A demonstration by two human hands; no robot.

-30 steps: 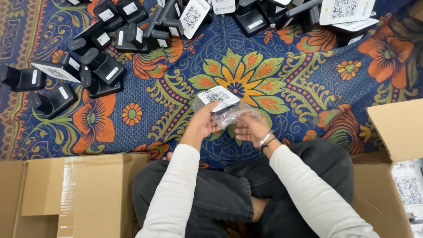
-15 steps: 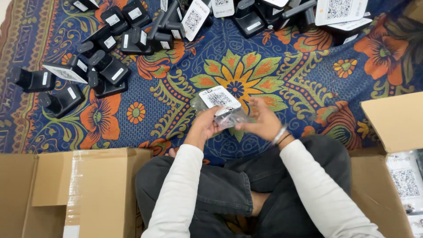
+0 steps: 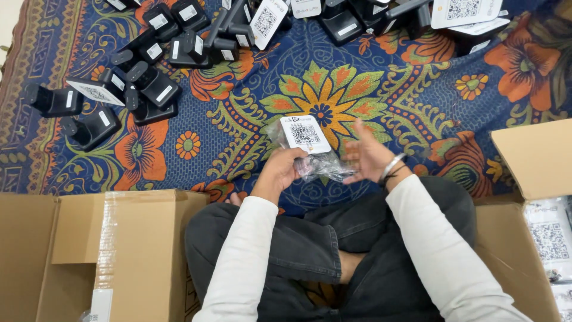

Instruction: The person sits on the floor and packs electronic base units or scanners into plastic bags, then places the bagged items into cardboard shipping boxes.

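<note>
Two hands, one packet: the left hand has a closed grip on a clear plastic bag with something dark inside and a white code label on top.
Right hand: the right hand sits just beside the bag's right end, fingers spread wide, touching it at most lightly, not clamped on anything.
Where the bag is: up off the floor, in front of the crossed legs, over the patterned rug.
Step in hand: looks to me like the bag is being handled or opened between both hands, mid-way, nothing out of it yet.
Next move, my guess: the open hand would need a firm pinch on the loose plastic while the other keeps the bag steady.
Near left: a big cardboard box, flaps shut over most of it, so I can't tell what's inside.
Near right: another open box holding more bagged, labelled packets.
Far left: a scatter of small black gadgets lying loose on the rug, with more labelled pieces along the far edge.
</note>
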